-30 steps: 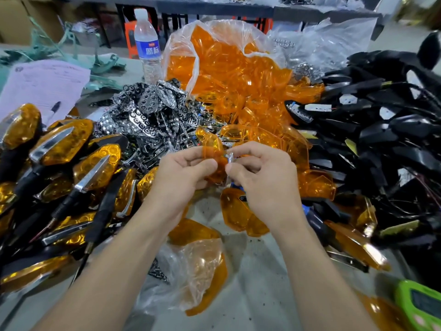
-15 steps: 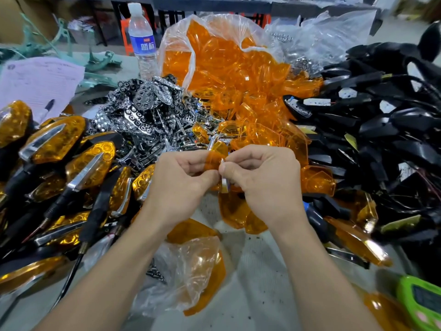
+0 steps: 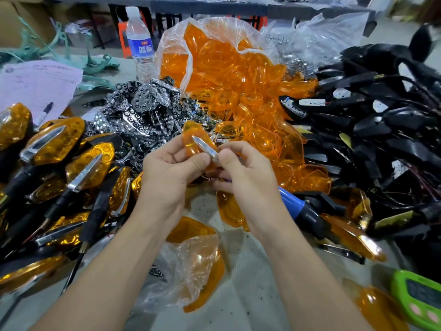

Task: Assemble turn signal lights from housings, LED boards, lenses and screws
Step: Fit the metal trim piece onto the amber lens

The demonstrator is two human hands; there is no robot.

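My left hand (image 3: 170,172) holds an orange lens (image 3: 191,139) from below, above the middle of the table. A pointed chrome trim strip (image 3: 205,148) lies across that lens, and my right hand (image 3: 248,173) pinches its near end. Behind them, a clear bag of orange lenses (image 3: 226,65) spills open. Chrome reflector pieces (image 3: 140,108) are heaped to its left. Black housings with wires (image 3: 381,130) pile up on the right. Finished amber turn signals (image 3: 57,144) lie stacked on the left.
A blue-handled screwdriver (image 3: 296,206) lies under my right wrist. A water bottle (image 3: 140,44) stands at the back, papers with a marker (image 3: 40,89) at far left. A green device (image 3: 420,299) sits at the bottom right, and a crumpled plastic bag (image 3: 188,266) between my forearms.
The lens has turned in my left hand so the chrome strip now shows on top of it. Both hands stay close together at the same spot.
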